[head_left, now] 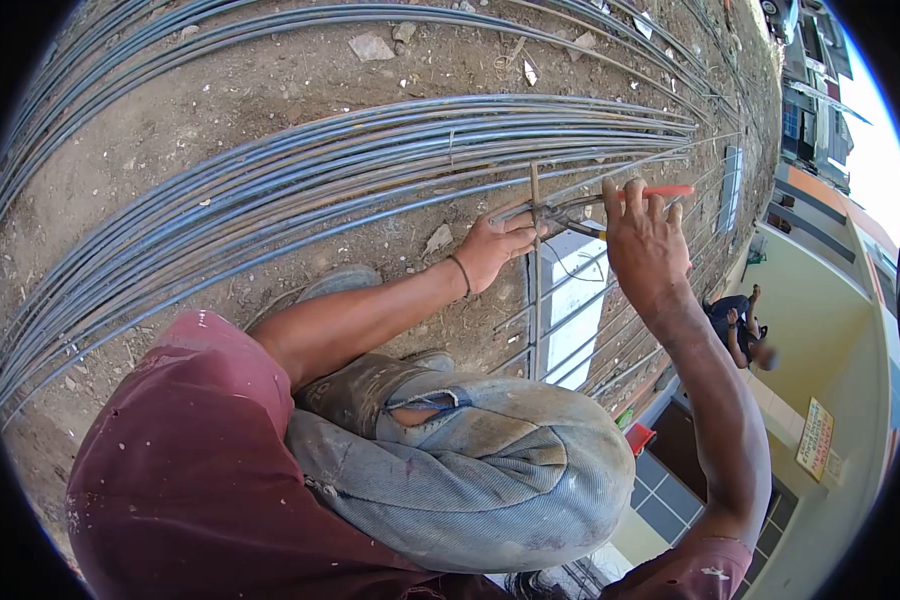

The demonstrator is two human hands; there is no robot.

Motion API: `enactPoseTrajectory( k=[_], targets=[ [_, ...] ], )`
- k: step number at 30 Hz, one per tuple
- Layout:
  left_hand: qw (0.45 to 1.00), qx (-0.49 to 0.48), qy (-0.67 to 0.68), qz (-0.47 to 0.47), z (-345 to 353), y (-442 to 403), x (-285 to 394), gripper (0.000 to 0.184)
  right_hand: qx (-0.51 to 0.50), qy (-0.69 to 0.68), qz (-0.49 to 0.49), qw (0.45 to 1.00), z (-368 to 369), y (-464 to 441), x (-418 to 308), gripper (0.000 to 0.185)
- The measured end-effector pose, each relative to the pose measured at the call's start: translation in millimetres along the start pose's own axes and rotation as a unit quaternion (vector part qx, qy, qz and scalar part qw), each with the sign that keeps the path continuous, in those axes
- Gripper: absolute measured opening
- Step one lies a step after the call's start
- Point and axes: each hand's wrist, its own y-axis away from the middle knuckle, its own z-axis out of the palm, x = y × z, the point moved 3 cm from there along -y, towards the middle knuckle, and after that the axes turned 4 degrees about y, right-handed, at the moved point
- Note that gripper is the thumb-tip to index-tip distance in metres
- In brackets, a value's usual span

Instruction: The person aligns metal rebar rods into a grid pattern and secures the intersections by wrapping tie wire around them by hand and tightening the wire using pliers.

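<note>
My right hand is wrapped round a pair of pliers with a red grip and a bit of yellow on the other handle. The pliers' jaws meet a steel bar near its rusty end, where thinner rods cross it. My left hand is closed around the bar at the same spot, close to the jaws; its fingertips are partly hidden. A thin, curved wire appears to hang below the pliers. Behind the crossing rods lies a pale, flat block.
A long bundle of steel rods lies on the dirt ground beside my hands, with further rods beyond. Stone pieces are scattered about. My bent knee is close below the bars. Another person is near a yellow-walled building.
</note>
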Motion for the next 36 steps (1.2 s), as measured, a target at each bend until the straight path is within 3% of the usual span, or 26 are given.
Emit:
enactPoseTrajectory(
  k=[3, 6, 8, 14, 30, 36],
  targets=[
    [1.0, -0.008, -0.005, -0.011, -1, -2, -2, 0.057, -0.018, -0.016, 0.001, 1.0, 0, -3, 2, 0.059],
    [1.0, -0.009, -0.02, -0.011, 0, -1, -2, 0.057, 0.038, 0.006, -0.002, 0.999, -1, -3, 1, 0.049],
    [1.0, -0.007, -0.013, -0.009, -1, -2, -3, 0.057, 0.0, -0.012, 0.006, 1.0, -5, -4, 2, 0.057],
    [1.0, 0.003, -0.013, -0.008, 0, -2, -3, 0.059, 0.006, -0.005, 0.0, 1.0, -5, -4, 3, 0.059],
    [1.0, 0.0, -0.005, -0.015, 1, -2, -3, 0.054, -0.008, -0.014, 0.004, 1.0, -12, -5, 6, 0.056],
    [1.0, 0.007, 0.009, -0.017, 1, -1, -3, 0.055, -0.017, 0.045, -0.003, 0.999, -13, -6, 2, 0.054]
  ],
)
